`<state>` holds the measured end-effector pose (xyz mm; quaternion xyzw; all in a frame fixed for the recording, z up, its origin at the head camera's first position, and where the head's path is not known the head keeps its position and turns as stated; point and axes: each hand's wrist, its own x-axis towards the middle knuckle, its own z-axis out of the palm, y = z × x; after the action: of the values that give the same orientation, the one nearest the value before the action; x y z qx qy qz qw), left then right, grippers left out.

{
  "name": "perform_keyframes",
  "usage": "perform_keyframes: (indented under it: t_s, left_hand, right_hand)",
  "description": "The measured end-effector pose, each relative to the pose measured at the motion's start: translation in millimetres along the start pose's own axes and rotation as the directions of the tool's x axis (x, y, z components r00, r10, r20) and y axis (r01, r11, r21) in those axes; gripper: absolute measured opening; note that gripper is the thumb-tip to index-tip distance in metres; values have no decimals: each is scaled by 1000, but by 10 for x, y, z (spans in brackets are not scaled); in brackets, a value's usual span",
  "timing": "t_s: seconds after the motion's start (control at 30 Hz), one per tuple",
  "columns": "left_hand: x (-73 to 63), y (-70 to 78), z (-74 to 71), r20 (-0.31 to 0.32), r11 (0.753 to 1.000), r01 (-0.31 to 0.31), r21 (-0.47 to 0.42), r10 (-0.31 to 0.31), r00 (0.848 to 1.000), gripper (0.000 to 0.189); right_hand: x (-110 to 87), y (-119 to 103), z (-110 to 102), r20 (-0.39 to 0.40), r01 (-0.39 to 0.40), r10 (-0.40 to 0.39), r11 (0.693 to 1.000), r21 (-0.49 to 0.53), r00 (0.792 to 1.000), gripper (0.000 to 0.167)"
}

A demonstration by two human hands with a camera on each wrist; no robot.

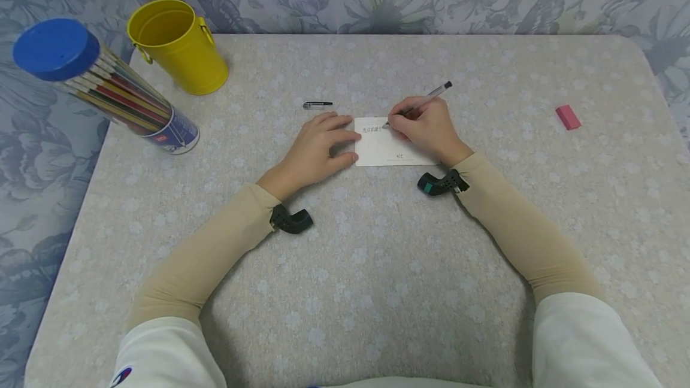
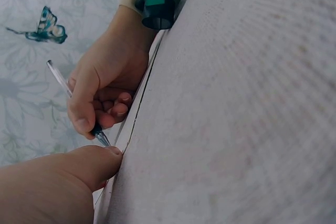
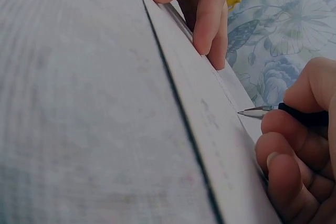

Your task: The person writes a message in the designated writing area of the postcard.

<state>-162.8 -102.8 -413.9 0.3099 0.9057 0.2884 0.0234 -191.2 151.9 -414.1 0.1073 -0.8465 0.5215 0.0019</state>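
A white card (image 1: 377, 151) lies on the table with a short line of handwritten characters near its top left and a small printed mark low down. My right hand (image 1: 426, 127) grips a pen (image 1: 434, 92) with a clear barrel and dark grip, its tip at the end of the written line. In the right wrist view the metal pen tip (image 3: 254, 111) meets the card's surface. My left hand (image 1: 318, 147) lies with fingers spread, fingertips on the card's left edge. Above that hand rests a black and clear pen cap (image 1: 317, 105).
A yellow bucket (image 1: 207, 70) stands at the table's back left. Beside it is a clear tube of pencils (image 1: 129, 100) with a blue lid. On the right lies a pink eraser (image 1: 568, 117). A patterned cloth covers the table (image 1: 345, 292), with floral wallpaper behind.
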Motion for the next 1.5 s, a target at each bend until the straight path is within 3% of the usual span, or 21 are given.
perform_keyframes:
  t_s: [1.5]
  left_hand:
    - [5, -3, -1, 13, 1000, 16, 0, -16, 1000, 38]
  right_hand:
    - [1, -11, 7, -23, 18, -18, 1000, -24, 1000, 14]
